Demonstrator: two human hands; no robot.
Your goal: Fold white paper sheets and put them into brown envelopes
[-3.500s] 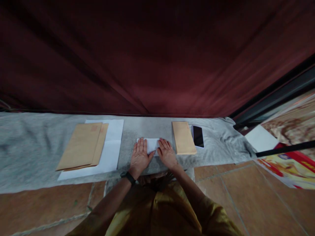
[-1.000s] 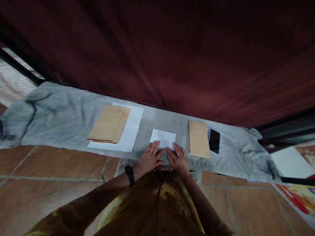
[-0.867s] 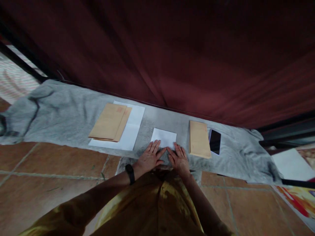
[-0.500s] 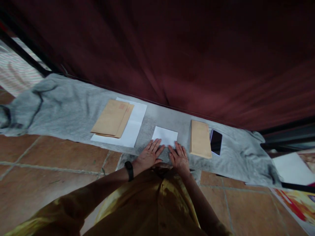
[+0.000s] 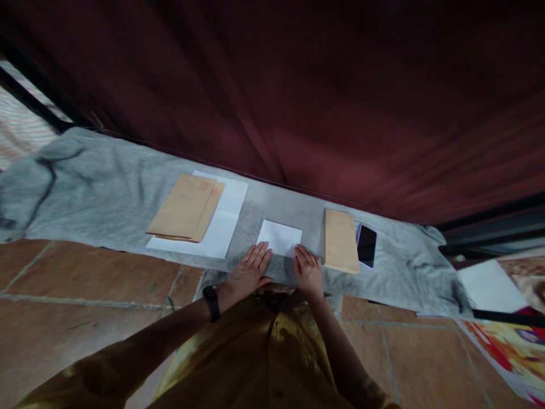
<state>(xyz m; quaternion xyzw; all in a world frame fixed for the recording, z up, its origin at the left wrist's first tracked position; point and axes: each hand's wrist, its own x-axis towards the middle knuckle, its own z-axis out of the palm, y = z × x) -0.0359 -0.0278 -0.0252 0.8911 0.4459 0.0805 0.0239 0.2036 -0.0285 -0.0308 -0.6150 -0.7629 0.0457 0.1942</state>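
A folded white paper [image 5: 280, 236] lies on a grey cloth [image 5: 106, 199] spread over the floor. My left hand [image 5: 248, 270] lies flat with fingers stretched out, its fingertips at the paper's near left corner. My right hand [image 5: 307, 268] is flat too, fingertips at the paper's near right edge. Neither hand holds anything. A black band sits on my left wrist.
Left of the paper, brown envelopes [image 5: 185, 207] lie on a white sheet [image 5: 221, 227]. To the right lie another stack of brown envelopes [image 5: 340, 247] and a dark phone [image 5: 367, 245]. A dark red curtain [image 5: 298, 85] hangs behind. Brown floor tiles [image 5: 85, 278] lie in front; printed paper [image 5: 506, 341] is at far right.
My hands slid back from on top of the folded paper to its near edge, and have spread slightly apart. The view shifted and tilted.
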